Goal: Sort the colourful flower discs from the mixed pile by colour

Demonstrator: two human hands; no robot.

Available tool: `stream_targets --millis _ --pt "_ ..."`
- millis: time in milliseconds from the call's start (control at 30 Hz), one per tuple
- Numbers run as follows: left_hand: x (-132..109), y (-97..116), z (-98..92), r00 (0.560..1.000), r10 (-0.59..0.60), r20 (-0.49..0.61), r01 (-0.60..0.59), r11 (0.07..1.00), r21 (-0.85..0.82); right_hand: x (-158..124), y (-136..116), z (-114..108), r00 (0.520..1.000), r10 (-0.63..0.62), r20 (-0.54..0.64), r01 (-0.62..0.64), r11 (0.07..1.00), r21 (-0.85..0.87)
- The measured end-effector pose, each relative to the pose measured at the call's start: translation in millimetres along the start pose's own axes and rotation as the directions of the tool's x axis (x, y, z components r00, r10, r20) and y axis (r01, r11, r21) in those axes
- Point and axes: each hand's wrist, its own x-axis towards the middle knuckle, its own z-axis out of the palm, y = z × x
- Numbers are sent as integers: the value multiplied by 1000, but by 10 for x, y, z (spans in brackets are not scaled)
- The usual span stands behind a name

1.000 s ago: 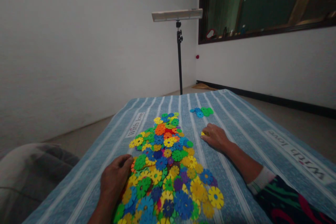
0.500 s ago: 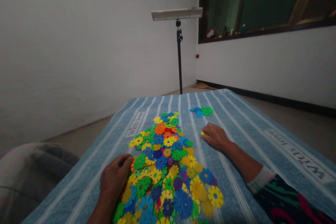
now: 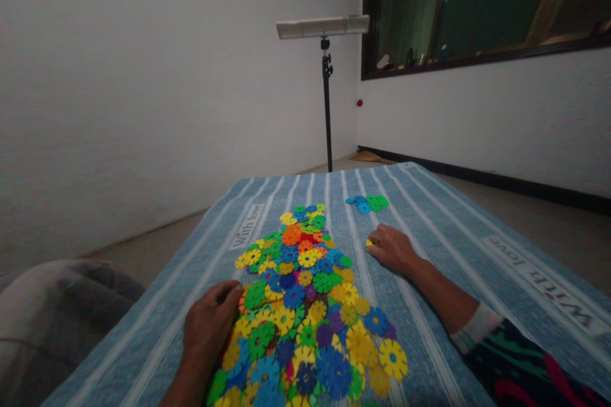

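A large heap of flower-shaped plastic discs [image 3: 293, 296] in yellow, green, blue, orange, red and purple runs down the middle of the cloth. At the heap's left edge rests my left hand [image 3: 210, 315], its fingers curled and thumb drawn in; whatever it may hold is hidden. My right hand [image 3: 391, 248] lies on the cloth to the right of the heap, fingers closed on a yellow flower disc [image 3: 369, 243] of which only a small part shows. Beyond it, a small separate group of discs, blue ones [image 3: 363, 204] and green ones [image 3: 378, 203], lies on the cloth.
A blue striped cloth [image 3: 443, 229] printed "With love" covers the table. Behind the far edge stands a lamp [image 3: 323, 27] on a black pole. At left, a grey fabric-covered shape [image 3: 62, 324] sits beside the table. A window [image 3: 482, 3] is at upper right.
Both hands stay where they were, and the discs look unmoved. The whole view has shifted very slightly.
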Motion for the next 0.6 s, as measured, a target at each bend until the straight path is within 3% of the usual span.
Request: stream_targets --millis 600 --pt "35 -76 9 999 3 32 -4 1000 14 -20 -43 -18 1000 -10 -1 10 999 31"
